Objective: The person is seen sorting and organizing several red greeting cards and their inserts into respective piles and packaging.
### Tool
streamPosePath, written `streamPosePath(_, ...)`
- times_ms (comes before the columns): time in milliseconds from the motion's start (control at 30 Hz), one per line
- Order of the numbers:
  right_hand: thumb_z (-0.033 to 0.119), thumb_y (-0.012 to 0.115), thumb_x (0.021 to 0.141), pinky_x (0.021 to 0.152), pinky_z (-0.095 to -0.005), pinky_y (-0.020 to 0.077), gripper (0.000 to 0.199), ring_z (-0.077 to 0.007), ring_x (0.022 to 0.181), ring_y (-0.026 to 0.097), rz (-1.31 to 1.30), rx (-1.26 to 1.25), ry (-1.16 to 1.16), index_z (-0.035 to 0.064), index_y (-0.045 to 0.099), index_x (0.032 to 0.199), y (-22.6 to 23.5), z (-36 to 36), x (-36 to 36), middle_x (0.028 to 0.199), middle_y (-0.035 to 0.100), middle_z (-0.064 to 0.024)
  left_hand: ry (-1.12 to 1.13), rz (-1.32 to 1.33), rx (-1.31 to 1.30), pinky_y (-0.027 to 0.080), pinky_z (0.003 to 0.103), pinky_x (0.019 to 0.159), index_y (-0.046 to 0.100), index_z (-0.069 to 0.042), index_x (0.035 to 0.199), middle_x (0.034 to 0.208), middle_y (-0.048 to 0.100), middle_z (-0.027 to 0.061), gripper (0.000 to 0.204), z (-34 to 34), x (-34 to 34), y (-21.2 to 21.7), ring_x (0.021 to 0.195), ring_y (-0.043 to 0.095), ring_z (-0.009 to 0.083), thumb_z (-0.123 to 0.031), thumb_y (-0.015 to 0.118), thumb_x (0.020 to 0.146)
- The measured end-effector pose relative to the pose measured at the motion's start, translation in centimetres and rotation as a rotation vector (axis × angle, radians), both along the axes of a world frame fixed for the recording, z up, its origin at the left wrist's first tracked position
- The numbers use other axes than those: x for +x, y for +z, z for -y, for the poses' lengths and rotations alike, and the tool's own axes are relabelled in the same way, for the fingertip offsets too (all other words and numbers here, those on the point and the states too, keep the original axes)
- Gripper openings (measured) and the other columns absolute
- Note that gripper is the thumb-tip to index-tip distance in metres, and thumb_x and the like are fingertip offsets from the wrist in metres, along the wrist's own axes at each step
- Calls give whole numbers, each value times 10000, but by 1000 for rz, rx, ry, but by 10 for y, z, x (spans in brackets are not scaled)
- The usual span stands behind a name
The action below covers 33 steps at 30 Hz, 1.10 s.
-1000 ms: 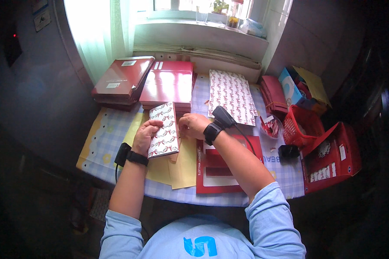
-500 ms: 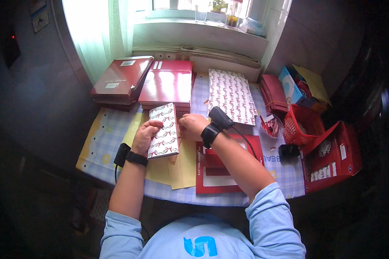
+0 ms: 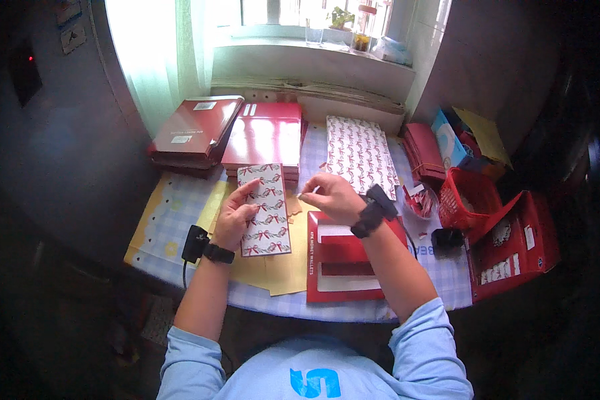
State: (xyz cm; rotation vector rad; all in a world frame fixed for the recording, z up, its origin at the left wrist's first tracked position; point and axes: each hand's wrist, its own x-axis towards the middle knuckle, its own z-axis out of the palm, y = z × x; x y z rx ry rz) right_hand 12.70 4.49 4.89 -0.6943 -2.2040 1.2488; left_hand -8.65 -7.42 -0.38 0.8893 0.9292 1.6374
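Note:
My left hand (image 3: 232,219) grips a tall white card (image 3: 268,223) with red bows and green garlands, thumb and fingers on its face. A dark red edge shows along the card's right side. Just right of the card, my right hand (image 3: 335,199) is raised, thumb and forefinger pinched at a tiny pale bit too small to name. Yellow paper sheets (image 3: 288,272) lie under the hands. Below my right forearm sits a flat red box frame (image 3: 313,291) with cut-out windows. A larger stack of bow-patterned cards (image 3: 359,150) lies beyond my right hand.
Red flat boxes (image 3: 263,133) are piled at the back, with more red packages (image 3: 197,127) to their left. At right stand banded red cards (image 3: 423,150), a small clear tub (image 3: 420,203), a red basket (image 3: 470,200), a blue box (image 3: 449,140) and an opened red box (image 3: 513,267).
My right hand has moved right, away from the card, with its pinched fingertips now showing. The card in my left hand has turned to face up more fully. The whole view has shifted slightly.

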Motion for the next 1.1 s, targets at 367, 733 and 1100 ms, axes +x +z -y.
streamPosePath(367,84,686,798,652,-283,450,99,-169,751,559,45,251,127,21,628,847,74,64,56,815,569,-69,-115,-406,201,318,325,1053,256,-25,1440,1408,361,122,649,56,81,51,1269,383,192,49,467,830)
streamPosePath(733,72,668,793,663,-321,474,104,-233,752,596,156,324,126,7,618,857,72,72,74,819,574,-105,-72,-455,120,388,328,993,175,-55,1469,1325,459,214,693,80,134,52,1178,496,226,45,458,844)
streamPosePath(1100,129,656,770,701,-385,483,157,-310,781,606,186,310,139,-13,620,825,67,69,81,804,585,-155,-105,-452,117,426,330,945,190,-74,1469,1325,451,217,688,85,144,51,1130,532,221,49,453,845)
